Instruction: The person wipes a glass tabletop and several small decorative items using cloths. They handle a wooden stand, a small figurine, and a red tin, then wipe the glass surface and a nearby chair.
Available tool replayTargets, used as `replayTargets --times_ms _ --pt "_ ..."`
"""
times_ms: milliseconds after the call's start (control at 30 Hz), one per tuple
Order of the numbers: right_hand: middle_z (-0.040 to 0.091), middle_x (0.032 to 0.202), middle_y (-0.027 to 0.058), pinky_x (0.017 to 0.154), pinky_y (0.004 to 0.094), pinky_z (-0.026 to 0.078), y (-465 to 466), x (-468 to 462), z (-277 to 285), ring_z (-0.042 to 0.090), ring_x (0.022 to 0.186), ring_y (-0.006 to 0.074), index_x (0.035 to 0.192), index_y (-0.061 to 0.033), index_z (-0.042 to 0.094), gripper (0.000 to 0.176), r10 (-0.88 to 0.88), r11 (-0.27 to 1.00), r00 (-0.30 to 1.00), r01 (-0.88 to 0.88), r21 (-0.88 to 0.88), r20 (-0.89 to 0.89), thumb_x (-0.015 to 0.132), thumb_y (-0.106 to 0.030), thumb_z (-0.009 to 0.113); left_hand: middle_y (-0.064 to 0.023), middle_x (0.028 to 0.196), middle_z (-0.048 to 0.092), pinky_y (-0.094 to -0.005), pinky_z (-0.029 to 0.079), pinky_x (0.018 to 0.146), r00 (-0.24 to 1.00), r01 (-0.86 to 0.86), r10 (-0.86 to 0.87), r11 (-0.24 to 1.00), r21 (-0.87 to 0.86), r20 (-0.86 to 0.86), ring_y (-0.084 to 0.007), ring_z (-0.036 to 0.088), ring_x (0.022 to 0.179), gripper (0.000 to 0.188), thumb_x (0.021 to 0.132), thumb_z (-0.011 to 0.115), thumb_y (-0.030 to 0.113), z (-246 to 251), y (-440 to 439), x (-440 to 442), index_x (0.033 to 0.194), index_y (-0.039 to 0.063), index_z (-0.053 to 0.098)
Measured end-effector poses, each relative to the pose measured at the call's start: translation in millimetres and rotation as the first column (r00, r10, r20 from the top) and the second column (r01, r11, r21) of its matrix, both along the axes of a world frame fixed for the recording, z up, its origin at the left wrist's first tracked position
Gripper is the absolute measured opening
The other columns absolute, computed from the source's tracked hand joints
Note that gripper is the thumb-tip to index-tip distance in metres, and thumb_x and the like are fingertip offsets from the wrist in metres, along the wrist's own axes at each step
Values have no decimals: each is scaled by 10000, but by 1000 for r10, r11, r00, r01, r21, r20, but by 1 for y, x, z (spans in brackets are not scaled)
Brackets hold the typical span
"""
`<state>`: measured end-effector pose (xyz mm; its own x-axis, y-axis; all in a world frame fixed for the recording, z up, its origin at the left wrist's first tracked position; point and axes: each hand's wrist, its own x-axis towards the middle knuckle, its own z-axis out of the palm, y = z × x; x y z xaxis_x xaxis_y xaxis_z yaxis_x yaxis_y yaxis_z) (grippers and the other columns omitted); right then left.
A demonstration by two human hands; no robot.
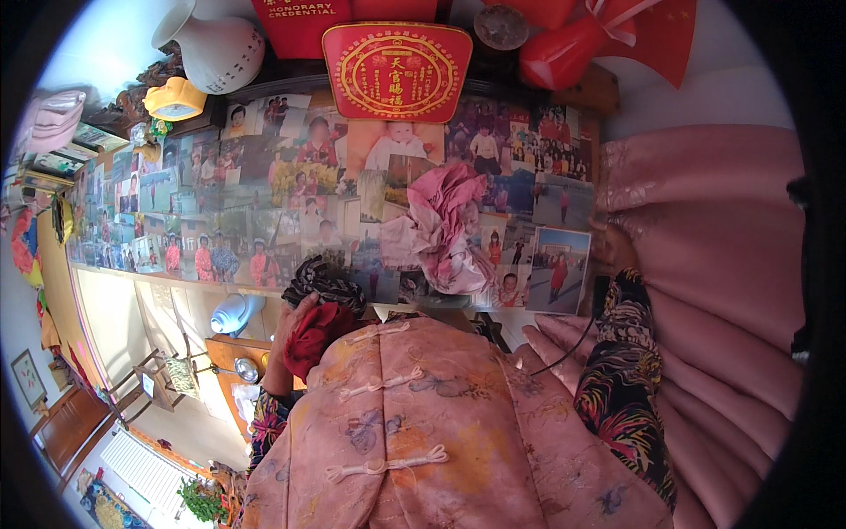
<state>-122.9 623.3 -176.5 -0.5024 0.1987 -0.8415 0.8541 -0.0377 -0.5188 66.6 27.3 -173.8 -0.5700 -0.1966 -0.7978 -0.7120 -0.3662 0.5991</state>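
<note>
My left hand (289,330) is closed around a bunched red cloth (322,334). A crumpled black-and-grey striped cloth (322,283) lies against its fingers at the table's front edge; whether it is gripped too is unclear. My right hand (616,246) rests by the right end of the photo-covered table (423,305), beside a pink curtain-like fabric (700,192). Its fingertips are partly hidden, so I cannot tell what they touch. Between the hands, a crumpled pink-and-white cloth (444,228) lies on the photos under the clear cover.
Along the back stand a red-and-gold box (396,73), a white vase (215,53), a yellow ornament (174,99) and a red wrapped object (562,56). Below the table's left part are a blue bottle (234,313) and a wooden stool (155,390). A dark cord (568,354) hangs near my right sleeve.
</note>
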Motion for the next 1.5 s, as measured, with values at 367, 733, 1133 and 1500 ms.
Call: replayTargets --times_ms 367,733,1133,1500 --pt "650 900 68 635 334 510 41 12 -63 634 747 201 1103 -90 581 418 -121 980 987 136 147 -105 902 -455 563 -80 880 614 -305 488 727 979 204 -204 979 -7 0 -169 579 835 346 910 639 352 -3 -15 12 980 13 627" --pt "634 803 82 503 291 446 53 43 -90 603 620 173 1020 -69 584 235 -155 921 926 262 287 -345 926 -278 534 -25 963 679 -279 535 699 884 369 -409 908 -198 -226 -137 651 809 249 952 577 174 3 -12 -2 1141 16 616" --pt "623 725 61 496 295 460 55 140 -74 562 554 165 936 -77 619 194 -197 933 961 244 264 -191 933 -262 557 -82 781 666 -316 541 546 956 254 -237 964 80 -173 -183 652 651 222 932 620 248 -3 -23 -16 921 28 590" --pt "654 835 70 538 276 519 39 145 -29 640 678 167 1051 -101 607 208 -366 923 930 368 -114 36 860 -163 661 -29 864 683 -278 521 613 971 227 -219 970 86 -95 -126 643 722 228 933 613 233 4 -20 -13 1014 24 652"
